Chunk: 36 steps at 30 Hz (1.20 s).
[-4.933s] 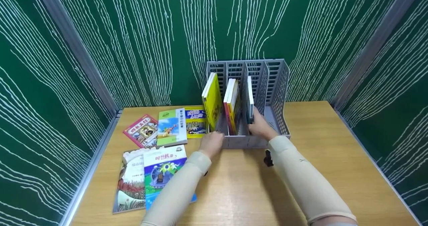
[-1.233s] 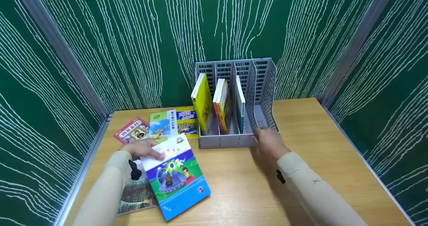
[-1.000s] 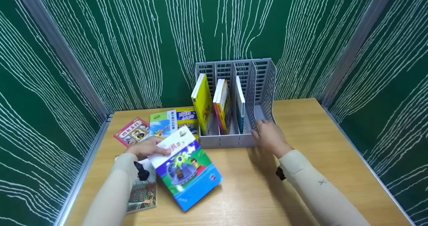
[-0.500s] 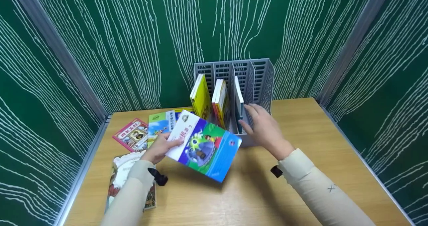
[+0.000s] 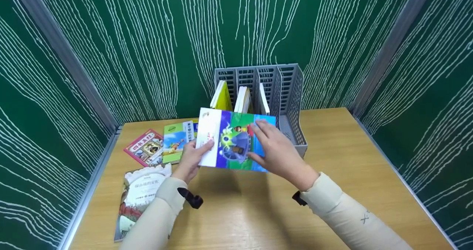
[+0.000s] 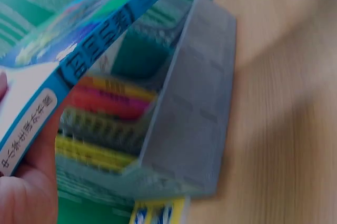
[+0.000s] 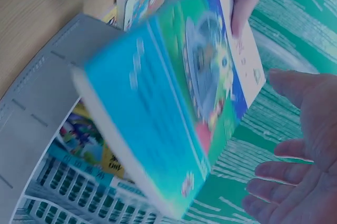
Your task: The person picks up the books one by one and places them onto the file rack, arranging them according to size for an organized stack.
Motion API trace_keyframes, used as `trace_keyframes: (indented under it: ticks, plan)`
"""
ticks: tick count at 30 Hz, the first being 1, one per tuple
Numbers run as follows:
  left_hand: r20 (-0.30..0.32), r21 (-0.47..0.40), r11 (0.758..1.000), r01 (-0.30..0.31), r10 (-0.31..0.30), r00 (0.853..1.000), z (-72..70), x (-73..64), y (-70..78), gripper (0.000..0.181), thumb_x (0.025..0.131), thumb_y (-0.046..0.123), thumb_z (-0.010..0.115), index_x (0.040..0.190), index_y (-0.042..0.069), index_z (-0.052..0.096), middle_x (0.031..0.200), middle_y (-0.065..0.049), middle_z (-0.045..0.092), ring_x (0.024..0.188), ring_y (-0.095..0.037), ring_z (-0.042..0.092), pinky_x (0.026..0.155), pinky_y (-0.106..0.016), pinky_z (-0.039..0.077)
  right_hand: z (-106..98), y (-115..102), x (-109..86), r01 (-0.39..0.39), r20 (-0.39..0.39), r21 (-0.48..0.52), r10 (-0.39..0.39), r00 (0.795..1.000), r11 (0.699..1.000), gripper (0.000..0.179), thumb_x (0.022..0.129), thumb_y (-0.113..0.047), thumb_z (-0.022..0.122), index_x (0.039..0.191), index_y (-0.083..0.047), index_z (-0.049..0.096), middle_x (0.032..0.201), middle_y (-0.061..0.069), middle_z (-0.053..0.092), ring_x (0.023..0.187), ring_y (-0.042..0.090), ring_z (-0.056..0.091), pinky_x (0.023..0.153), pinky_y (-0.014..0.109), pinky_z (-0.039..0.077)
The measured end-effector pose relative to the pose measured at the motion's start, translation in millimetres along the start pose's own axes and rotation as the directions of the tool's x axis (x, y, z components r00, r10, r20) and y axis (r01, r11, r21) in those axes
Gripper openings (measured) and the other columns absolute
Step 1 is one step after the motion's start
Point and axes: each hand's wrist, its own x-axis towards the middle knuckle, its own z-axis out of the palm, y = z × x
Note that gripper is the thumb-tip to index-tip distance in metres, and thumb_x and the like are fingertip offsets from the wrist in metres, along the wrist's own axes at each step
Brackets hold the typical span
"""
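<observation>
A paperback book [image 5: 240, 131] with a white, purple, green and blue cover is held up sideways above the table. My left hand [image 5: 190, 159] grips its white end, thumb on the front cover. The right hand [image 5: 279, 152] is at the blue end with fingers spread; the right wrist view shows a gap between them and the book [image 7: 152, 82]. Behind the book stands a grey file rack [image 5: 297, 98] with several compartments, its lower front partly hidden. A yellow book [image 5: 222, 97], white-edged books [image 5: 241, 100] and a thin book [image 5: 263, 100] stand upright in it.
Left of the rack lie a pink-bordered book [image 5: 146, 148], a green-and-blue book [image 5: 176, 142] and a mostly hidden yellow one. Nearer the front lies a pale illustrated book [image 5: 138, 196]. Green, white-streaked walls [image 5: 147, 57] enclose the wooden table [image 5: 343, 150].
My left hand has lifted the white-and-blue book off the pale one, carried it right and turned it sideways before the rack. The right hand left the rack and came to the book.
</observation>
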Motion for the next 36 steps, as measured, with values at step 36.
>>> trace_keyframes:
  ticks: [36]
  plan:
    - [-0.082,-0.31,0.943,0.125,-0.157,0.984,93.0,-49.8,33.9,0.046,0.111,0.024,0.064,0.155,0.011,0.057,0.147,-0.012,0.07,0.135,-0.028,0.069,0.115,-0.04,0.055,38.6,-1.1,-3.8,0.122,-0.193,-0.435,-0.224,0.955,0.892,0.064,0.092,-0.013,0.087,0.15,-0.015,0.06,0.144,0.024,0.067,0.133,0.05,0.066,0.112,0.067,0.053]
